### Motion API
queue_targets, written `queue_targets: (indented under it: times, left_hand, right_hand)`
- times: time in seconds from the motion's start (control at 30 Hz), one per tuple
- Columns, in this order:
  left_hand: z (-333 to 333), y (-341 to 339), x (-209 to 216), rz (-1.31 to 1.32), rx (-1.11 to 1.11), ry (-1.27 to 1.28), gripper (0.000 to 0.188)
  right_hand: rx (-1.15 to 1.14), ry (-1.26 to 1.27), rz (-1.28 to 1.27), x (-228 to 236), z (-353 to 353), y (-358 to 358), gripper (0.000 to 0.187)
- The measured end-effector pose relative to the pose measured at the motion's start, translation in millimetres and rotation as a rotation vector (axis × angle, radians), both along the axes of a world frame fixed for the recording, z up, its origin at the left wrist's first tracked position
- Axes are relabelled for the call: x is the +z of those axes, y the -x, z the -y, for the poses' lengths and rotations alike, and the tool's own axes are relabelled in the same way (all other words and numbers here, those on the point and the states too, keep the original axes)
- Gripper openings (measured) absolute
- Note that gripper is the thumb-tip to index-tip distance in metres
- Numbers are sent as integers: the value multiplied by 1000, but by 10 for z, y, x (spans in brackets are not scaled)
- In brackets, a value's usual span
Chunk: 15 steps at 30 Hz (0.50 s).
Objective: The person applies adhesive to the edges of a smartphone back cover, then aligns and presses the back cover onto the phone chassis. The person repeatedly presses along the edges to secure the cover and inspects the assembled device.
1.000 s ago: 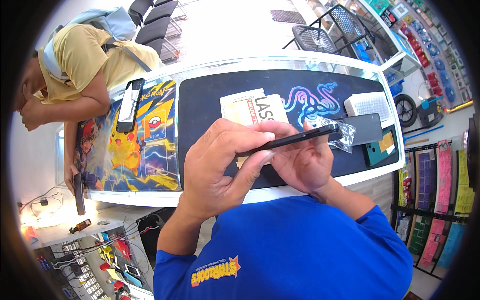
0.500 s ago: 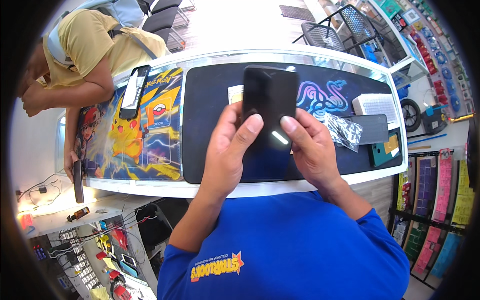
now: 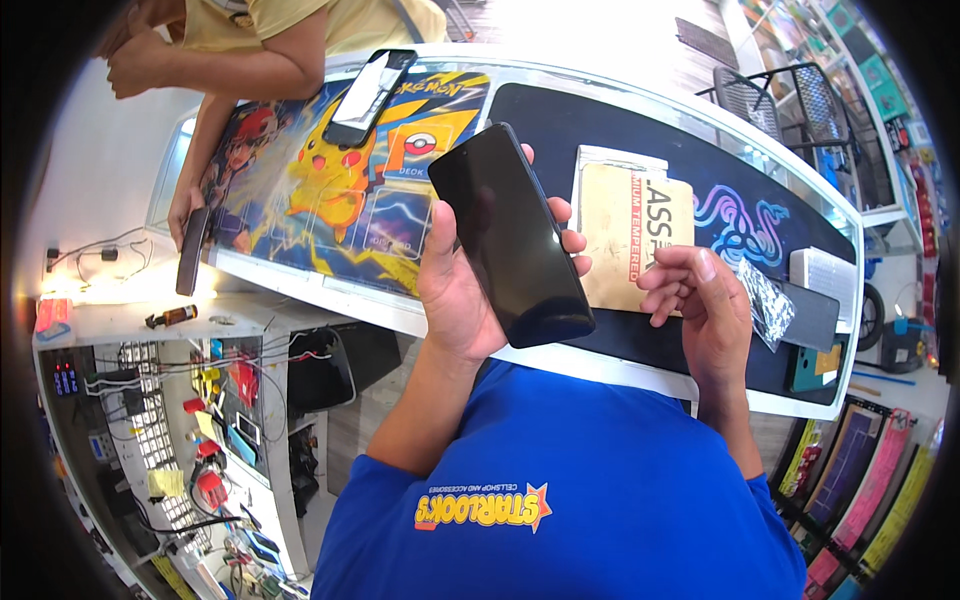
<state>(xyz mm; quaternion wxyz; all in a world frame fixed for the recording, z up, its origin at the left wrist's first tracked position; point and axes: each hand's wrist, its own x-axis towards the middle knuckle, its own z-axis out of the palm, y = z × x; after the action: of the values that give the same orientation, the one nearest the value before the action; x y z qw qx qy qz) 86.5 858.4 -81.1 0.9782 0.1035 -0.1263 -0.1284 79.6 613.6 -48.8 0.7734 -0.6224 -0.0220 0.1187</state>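
My left hand (image 3: 465,300) is wrapped round a black smartphone (image 3: 512,240), thumb along one edge and fingertips showing past the other. The phone is tilted, and its dark, glossy screen is lit only by reflections. My right hand (image 3: 708,300) is apart from the phone, its fingers loosely curled and spread, with nothing in them. Just left of that hand a tan cardboard packet (image 3: 620,225) lies on the black mat (image 3: 540,125), over a pale, flat piece. Crumpled clear plastic wrap (image 3: 765,305) is on the mat beyond my right wrist.
Right of the wrap are a dark flat slab (image 3: 812,315), a white box (image 3: 825,270) and a green case (image 3: 812,368). Another phone (image 3: 370,98) lies on the colourful cartoon mat (image 3: 270,190). A person (image 3: 270,50) leans there, holding a dark flat object (image 3: 192,250).
My right hand has let go of the phone and moved right. The left hand keeps the phone, now tilted. The view has shifted, and the cardboard packet now shows.
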Motion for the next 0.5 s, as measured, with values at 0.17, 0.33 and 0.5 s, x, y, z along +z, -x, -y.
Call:
queue_targets:
  times: [0.17, 0.33, 0.5]
  left_hand:
    - [-34, 77, -65, 8, 35, -36, 95]
    - [-13, 136, -98, -32, 93, -85, 106]
    - [-46, 168, -9, -55, 104, -164, 108]
  right_hand:
    - [81, 13, -46, -19, -98, 80, 42]
    - [112, 21, -30, -33, -125, 93, 41]
    - [99, 26, -15, -11, -108, 84, 40]
